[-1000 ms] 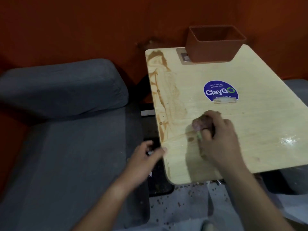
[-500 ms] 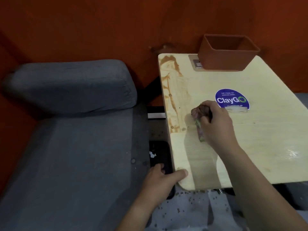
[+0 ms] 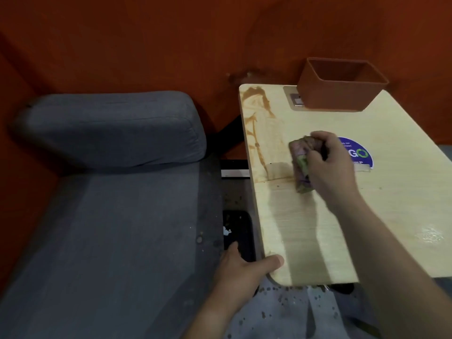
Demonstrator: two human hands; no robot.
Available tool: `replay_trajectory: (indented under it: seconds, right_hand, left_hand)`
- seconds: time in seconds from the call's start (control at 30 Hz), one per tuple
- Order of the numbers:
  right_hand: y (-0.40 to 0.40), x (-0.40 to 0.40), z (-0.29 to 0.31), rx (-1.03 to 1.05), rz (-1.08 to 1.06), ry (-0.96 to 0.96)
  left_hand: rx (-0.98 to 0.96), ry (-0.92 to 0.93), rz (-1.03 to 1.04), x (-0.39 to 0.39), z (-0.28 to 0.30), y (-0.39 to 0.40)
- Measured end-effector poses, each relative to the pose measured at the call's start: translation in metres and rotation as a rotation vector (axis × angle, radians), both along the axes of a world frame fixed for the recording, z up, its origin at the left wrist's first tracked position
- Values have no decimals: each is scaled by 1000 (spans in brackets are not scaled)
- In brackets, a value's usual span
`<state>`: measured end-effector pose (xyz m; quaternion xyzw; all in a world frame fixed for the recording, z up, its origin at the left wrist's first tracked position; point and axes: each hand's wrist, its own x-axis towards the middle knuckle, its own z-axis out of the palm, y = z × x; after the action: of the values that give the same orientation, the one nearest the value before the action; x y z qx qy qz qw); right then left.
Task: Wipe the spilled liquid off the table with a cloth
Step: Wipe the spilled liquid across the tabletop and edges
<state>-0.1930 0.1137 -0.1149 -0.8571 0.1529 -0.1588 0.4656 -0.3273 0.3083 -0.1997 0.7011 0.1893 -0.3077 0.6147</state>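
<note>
While the right hand (image 3: 329, 167) grips the bunched cloth (image 3: 302, 165), fingers curled round it, pressed on the table (image 3: 403, 204) beside the brown spill (image 3: 259, 133), wiping is midway. Left hand (image 3: 241, 270) clasps the corner. Next stroke should go farther up the stain.

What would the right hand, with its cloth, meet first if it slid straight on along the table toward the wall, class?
The right hand grips the cloth. Pushed straight ahead toward the wall, it would probably first meet the brown spill, then perhaps the brown bin, though depth is unclear.
</note>
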Motion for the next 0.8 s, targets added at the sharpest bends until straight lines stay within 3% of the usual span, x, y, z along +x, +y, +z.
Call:
replay_trajectory:
  seconds: [0.1, 0.2, 0.37, 0.5, 0.67, 0.8]
  right_hand:
    - [-26, 9, -9, -82, -16, 130]
    - [-3, 8, -13, -149, 30, 124]
    - [71, 0, -22, -35, 243, 37]
    - [57, 17, -12, 167, 180, 32]
    - [2, 30, -5, -193, -10, 131]
    - [45, 22, -8, -177, 191, 67]
  left_hand:
    - [15, -17, -7, 0, -2, 1]
    - [50, -13, -17, 1, -4, 1]
    - [136, -10, -53, 6, -2, -2]
    - [182, -27, -61, 5, 0, 1]
    - [122, -11, -40, 2, -1, 0]
    - [146, -46, -52, 14, 5, -5]
